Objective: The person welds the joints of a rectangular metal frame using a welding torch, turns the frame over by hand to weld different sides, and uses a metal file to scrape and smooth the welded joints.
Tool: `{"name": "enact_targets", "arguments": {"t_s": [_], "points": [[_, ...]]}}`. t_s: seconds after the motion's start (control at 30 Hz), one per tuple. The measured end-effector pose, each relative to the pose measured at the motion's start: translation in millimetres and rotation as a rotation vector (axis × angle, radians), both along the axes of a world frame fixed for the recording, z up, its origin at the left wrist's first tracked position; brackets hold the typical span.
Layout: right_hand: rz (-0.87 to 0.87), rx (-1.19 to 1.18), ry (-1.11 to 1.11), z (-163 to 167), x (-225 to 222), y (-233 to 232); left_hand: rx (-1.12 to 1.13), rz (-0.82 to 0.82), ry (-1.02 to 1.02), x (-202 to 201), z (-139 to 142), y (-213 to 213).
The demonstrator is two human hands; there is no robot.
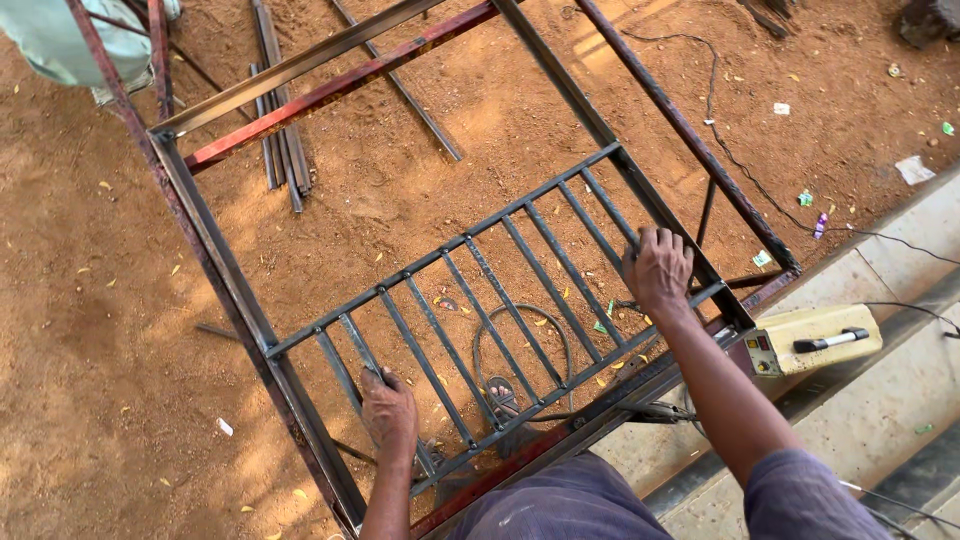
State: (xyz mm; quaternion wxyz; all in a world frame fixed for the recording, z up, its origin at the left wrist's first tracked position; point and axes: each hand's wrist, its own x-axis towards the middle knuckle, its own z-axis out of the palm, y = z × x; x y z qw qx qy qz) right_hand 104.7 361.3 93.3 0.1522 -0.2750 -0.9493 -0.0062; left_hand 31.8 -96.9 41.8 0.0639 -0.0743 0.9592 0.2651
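On the grille [500,300], left hand [388,412] and right hand [657,270] clasp bars.

Open-air metalwork yard, a welding workplace on bare ground. Floor is loose reddish dirt [110,330] scattered with leaves and scraps of litter. A large steel frame [215,265] of rusty angle bars carries a barred grille panel [500,300]. Loose steel rods [285,150] lie bundled on the dirt. A cream welding machine [812,340] sits on a concrete step [900,260], cable [720,140] trailing across the ground.
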Motion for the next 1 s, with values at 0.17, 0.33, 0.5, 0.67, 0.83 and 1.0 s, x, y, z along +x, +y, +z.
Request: {"name": "enact_targets", "arguments": {"t_s": [0.17,0.33,0.5,0.67,0.83,1.0], "points": [[-0.042,-0.191,-0.224,-5.2,-10.2,-24.9,0.009,0.004,-0.038,3.0,3.7,0.6],[-0.075,-0.242,-0.231,-19.1,-3.4,-18.9,0.189,0.006,-0.036,4.5,10.0,-1.1],[0.094,-0.023,-0.091,-18.4,0.3,-18.9,0.037,0.097,-0.107,1.3,-20.8,-3.6],[0.051,-0.362,-0.155,40.4,-2.2,-61.9,0.051,0.076,0.091,-6.3,-39.7,-1.7],[-0.002,-1.141,-0.240,93.6,-17.9,-160.0,0.115,0.048,-0.303,-10.5,-23.2,-2.7],[0.019,-1.620,-0.393,97.7,-40.2,-267.2,0.088,0.020,-0.188,-10.9,-17.7,-5.1]]}}
